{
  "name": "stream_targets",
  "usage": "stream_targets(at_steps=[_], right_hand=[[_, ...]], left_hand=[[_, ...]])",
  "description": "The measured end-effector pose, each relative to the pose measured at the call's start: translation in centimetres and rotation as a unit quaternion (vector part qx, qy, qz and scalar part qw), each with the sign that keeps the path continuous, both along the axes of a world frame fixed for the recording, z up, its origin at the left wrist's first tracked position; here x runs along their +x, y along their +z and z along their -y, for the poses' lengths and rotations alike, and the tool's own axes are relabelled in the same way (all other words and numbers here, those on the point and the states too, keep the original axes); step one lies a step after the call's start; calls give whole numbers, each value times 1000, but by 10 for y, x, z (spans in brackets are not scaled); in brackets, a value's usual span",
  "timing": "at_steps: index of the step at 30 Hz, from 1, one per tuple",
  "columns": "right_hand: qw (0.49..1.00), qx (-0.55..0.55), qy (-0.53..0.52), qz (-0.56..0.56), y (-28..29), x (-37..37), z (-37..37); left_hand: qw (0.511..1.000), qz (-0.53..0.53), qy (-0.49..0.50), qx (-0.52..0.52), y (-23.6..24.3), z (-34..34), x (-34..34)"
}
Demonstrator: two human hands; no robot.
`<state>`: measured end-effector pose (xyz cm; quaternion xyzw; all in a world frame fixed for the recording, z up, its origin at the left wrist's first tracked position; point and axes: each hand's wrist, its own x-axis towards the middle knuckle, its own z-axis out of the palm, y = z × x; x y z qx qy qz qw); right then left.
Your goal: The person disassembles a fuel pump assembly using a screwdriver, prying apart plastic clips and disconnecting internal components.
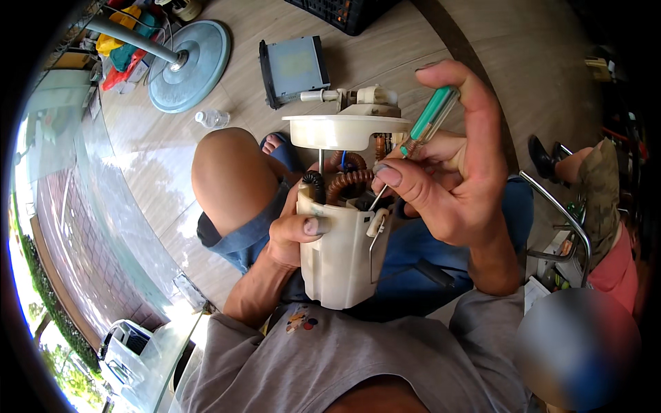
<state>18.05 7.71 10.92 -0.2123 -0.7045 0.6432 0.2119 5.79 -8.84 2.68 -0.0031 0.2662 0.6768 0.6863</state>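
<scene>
Grey-brown floor point(385, 55) carries a grey box point(296, 65) toward its far edge, with a bottle point(213, 119) and a round base point(203, 82) to the left. Above the lap point(410, 258), the left hand's point(284, 237) grip is wrapped round a white canister point(337, 261), whose lid point(330, 131) stands raised over it. The right hand's point(463, 196) grip pinches a green screwdriver point(434, 113), its tip by the canister's upper right rim; contact is unclear.

My left hand point(292, 237) grips the left side of the white canister point(337, 268), thumb across its front, left forearm point(258, 292) angled up from below. My right hand point(461, 199) is raised at the canister's upper right, thumb pinched inward, one finger hooked overhead, right elbow bent.
</scene>
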Motion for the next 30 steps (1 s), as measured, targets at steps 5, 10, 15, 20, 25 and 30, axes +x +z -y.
stream_targets(at_steps=[5,10,15,20,25,30], right_hand=[[999,48,-14,-19,-3,0,2],[991,121,-31,-40,-6,3,1],[976,204,-39,-60,-9,3,2],[946,310,-42,-82,-11,2,4],[915,390,-24,-97,-9,1,5],[907,405,23,-111,-2,3,11]], left_hand=[[1000,15,-3,10,0,0,-2],[1000,6,9,7,-2,-1,-1],[1000,-2,23,-10,-4,1,-2],[1000,-10,29,-1,-12,5,-1],[999,-22,13,-35,-9,7,-4],[997,-14,3,-70,-10,11,-4]])
